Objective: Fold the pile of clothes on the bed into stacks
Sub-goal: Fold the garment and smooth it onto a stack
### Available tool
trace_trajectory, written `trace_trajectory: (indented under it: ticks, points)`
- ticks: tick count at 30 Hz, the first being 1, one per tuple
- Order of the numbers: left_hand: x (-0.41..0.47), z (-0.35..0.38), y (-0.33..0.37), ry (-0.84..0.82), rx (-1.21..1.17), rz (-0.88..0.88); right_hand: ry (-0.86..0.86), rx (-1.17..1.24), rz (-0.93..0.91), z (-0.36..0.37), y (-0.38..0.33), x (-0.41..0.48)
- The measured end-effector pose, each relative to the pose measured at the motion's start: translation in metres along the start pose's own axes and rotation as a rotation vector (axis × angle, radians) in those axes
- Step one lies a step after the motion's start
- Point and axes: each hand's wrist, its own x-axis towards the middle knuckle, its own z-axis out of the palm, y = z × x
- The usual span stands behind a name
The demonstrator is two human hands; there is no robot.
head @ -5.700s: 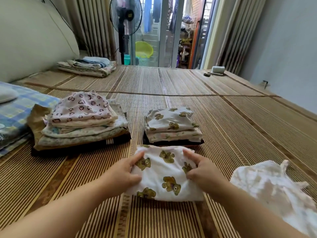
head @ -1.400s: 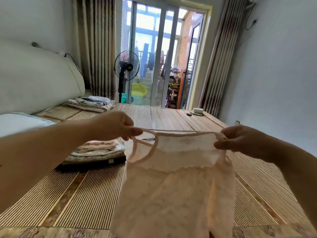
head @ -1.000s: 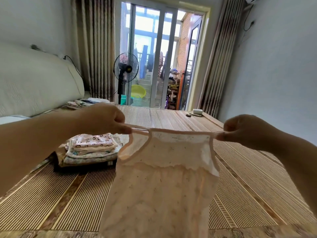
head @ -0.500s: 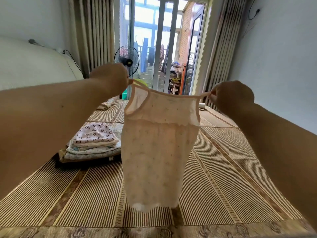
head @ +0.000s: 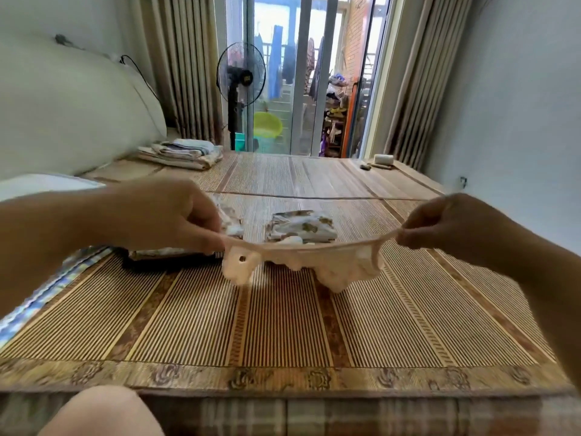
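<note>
A pale peach sleeveless top [head: 301, 259] is stretched flat between my hands just above the bamboo mat [head: 283, 325], its body bunched and sagging onto the mat. My left hand [head: 176, 215] pinches its left strap. My right hand [head: 446, 221] pinches the right strap. Behind the top sits a folded stack with a bear print [head: 301, 225]. A second folded stack [head: 229, 221] lies to its left, mostly hidden by my left hand.
A folded blanket pile [head: 182, 152] lies at the far left by the cream headboard [head: 69, 114]. A standing fan [head: 240, 86] is beyond the bed. A small white roll [head: 383, 159] sits at the far right corner. A blue checked pillow edge [head: 47, 287] is at left; my knee [head: 103, 413] shows below.
My hands have dropped from chest height to just above the mat. The top, which hung full length half a second ago, is now lowered, with its body crumpled on the mat.
</note>
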Motion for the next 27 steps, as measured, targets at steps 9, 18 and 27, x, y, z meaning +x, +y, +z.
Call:
trace_trajectory:
  ticks: [9, 18, 27]
  points:
    - [0.004, 0.103, -0.003, -0.553, -0.073, -0.046, -0.520, 0.015, 0.220, 0.079, 0.057, -0.034]
    - [0.094, 0.124, -0.049, -0.268, -0.191, -0.163, -0.286, 0.252, 0.315, 0.113, 0.085, 0.058]
    - [0.192, 0.190, -0.086, -0.060, -0.103, -0.375, -0.022, 0.014, 0.431, 0.200, 0.104, 0.170]
